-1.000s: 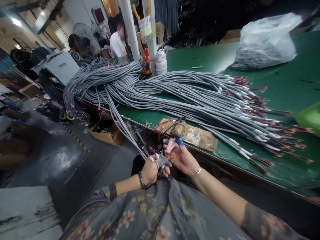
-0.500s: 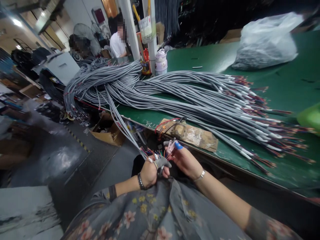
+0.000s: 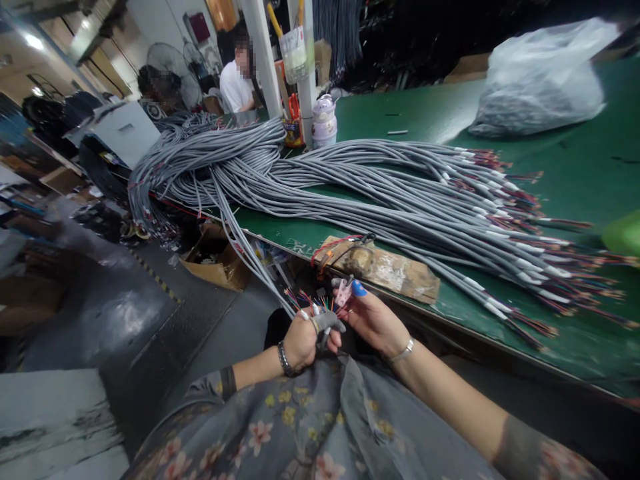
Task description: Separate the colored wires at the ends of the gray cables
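Clasping one grey cable bundle (image 3: 261,267) in the left hand (image 3: 300,341), angled lengthwise toward eleven o'clock, with coloured wires (image 3: 325,305) fanned at one o'clock, just beside the right hand (image 3: 376,324) at three. Cannot tell of any wire pinched there. Two hands; wires too crowded to count.

Smooth, matt plastic sheathes the grey cables (image 3: 263,275); the green tabletop (image 3: 415,110) is glossy, the cardboard piece (image 3: 407,273) rough, the plastic bag (image 3: 543,83) crinkled.
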`<act>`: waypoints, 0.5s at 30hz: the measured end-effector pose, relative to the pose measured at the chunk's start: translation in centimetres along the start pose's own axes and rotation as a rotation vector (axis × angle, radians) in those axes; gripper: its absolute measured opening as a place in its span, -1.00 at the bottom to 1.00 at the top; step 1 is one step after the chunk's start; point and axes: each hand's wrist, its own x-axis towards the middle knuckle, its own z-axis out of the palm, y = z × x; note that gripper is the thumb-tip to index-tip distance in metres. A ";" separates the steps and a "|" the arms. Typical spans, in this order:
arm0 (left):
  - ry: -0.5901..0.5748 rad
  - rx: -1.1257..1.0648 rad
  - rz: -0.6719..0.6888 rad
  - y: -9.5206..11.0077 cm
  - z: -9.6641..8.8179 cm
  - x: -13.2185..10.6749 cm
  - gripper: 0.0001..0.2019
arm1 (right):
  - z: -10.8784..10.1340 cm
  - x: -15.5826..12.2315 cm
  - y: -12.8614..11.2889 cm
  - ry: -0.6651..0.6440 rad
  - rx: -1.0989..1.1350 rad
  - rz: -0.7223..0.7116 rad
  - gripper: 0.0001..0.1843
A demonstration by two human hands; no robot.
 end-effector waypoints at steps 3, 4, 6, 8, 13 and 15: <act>0.003 0.007 -0.012 -0.1 0.0 0.1 -0.57 | -0.2 0.1 0.2 0.003 -0.004 -0.012 -0.73; 0.001 0.009 -0.016 -0.1 0.1 0.2 -0.56 | -0.3 0.2 0.2 0.012 -0.003 -0.016 -0.74; -0.006 0.011 -0.019 -0.2 0.1 0.2 -0.55 | -0.3 0.2 0.3 0.040 0.002 -0.014 -0.77; -0.014 0.008 -0.013 -0.2 0.1 0.2 -0.54 | -0.2 0.2 0.3 0.052 0.008 -0.001 -0.76; -0.015 0.004 0.013 0.0 0.1 -0.1 -0.53 | -0.1 0.1 0.4 0.019 0.023 0.019 -0.69; -0.010 0.006 0.025 -0.1 0.0 -0.3 -0.53 | -0.1 0.0 0.2 -0.004 0.028 0.049 -0.63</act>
